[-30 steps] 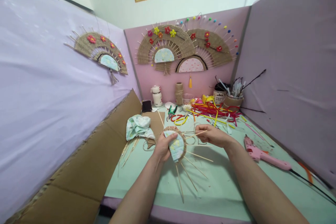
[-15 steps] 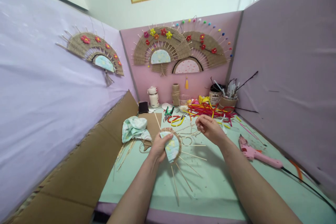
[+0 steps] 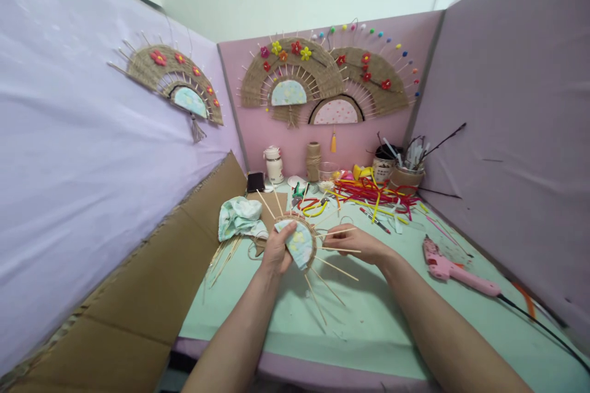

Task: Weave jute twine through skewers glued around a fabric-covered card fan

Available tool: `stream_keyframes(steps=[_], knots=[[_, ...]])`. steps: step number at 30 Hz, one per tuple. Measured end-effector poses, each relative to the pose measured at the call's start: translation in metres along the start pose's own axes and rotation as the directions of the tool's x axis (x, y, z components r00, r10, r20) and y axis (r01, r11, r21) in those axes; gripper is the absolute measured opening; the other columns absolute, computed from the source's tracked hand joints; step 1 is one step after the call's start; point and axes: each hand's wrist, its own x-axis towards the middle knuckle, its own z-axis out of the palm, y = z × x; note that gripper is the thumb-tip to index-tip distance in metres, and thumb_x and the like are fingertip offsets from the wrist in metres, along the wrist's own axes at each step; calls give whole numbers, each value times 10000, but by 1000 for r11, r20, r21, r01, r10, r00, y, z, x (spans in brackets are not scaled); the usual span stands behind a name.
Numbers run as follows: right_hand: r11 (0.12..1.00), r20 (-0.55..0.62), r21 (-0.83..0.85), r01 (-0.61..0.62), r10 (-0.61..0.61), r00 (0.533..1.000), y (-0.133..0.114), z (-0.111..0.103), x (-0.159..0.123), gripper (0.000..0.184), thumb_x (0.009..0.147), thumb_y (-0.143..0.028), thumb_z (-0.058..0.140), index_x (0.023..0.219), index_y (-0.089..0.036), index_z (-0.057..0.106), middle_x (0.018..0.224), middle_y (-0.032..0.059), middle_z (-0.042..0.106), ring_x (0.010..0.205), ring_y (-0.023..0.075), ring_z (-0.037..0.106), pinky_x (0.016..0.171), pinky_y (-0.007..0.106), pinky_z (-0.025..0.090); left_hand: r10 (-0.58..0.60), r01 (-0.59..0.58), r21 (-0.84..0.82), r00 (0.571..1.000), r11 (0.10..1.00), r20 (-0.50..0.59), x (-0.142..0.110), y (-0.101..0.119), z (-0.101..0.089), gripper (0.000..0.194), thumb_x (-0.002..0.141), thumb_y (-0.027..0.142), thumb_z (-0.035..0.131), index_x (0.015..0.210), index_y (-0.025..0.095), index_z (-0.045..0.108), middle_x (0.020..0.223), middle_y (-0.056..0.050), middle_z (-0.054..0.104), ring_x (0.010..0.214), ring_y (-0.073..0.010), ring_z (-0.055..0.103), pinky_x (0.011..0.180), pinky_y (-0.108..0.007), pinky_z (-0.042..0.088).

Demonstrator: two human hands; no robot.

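My left hand (image 3: pixel 278 250) grips a half-round fan piece (image 3: pixel 299 244) by its straight edge, thumb on the front. Pale blue cloth with yellow patches covers it, and brown twine is wound along its curved rim. Several thin wooden sticks (image 3: pixel 340 268) spread outward from that rim. To the right, my right hand (image 3: pixel 348 241) is closed in a pinch on a thin strand of twine (image 3: pixel 324 232), with its fingers among the right-hand sticks and partly behind them. The fingertips are partly hidden.
Crumpled cloth (image 3: pixel 239 218) and loose sticks (image 3: pixel 225 261) lie left, beside a cardboard wall (image 3: pixel 138 282). Behind are pliers (image 3: pixel 316 207), a twine spool (image 3: pixel 313 163) and red pipe cleaners (image 3: pixel 373 190). A pink glue gun (image 3: pixel 456 273) lies right. Finished fans (image 3: pixel 290 61) hang behind.
My right hand has moved left and down, from out beside the fan piece in among its sticks. The fan piece has turned slightly in my left hand, and more upper sticks show.
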Motion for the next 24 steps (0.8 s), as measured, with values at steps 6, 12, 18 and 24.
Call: stream_keyframes(steps=[6,12,18,24], knots=[[999,94,-47,25,-21,995,-6,4,-6,387,671,-533,688,680,-149,635,593,-34,477,543,77,343,506,222,256,-10,12,-24,997,1000,71,-5,0,4,450,623,162,741,1025,214,547,911,-26,693,891,-242,671,839,-455,519],[999,102,-41,10,-5,995,-8,0,-7,388,648,-527,710,687,-146,645,593,-27,478,550,81,352,508,225,266,-21,24,-29,993,999,118,-5,0,2,468,646,172,730,1064,237,530,950,-23,687,941,-249,660,861,-464,511],[994,-74,109,28,-20,997,-1,-21,-6,370,690,-502,690,791,-150,642,577,-47,417,508,65,311,492,225,250,23,-21,-27,997,999,80,0,7,-2,456,664,178,716,1077,220,525,882,-40,696,917,-270,670,846,-469,517],[887,-396,353,298,-147,906,-4,-33,-5,329,665,-454,729,810,-193,591,596,-43,423,512,75,325,495,240,265,-5,3,27,999,1000,54,2,12,-3,484,636,140,728,1068,213,521,863,-39,701,885,-254,683,841,-432,522]])
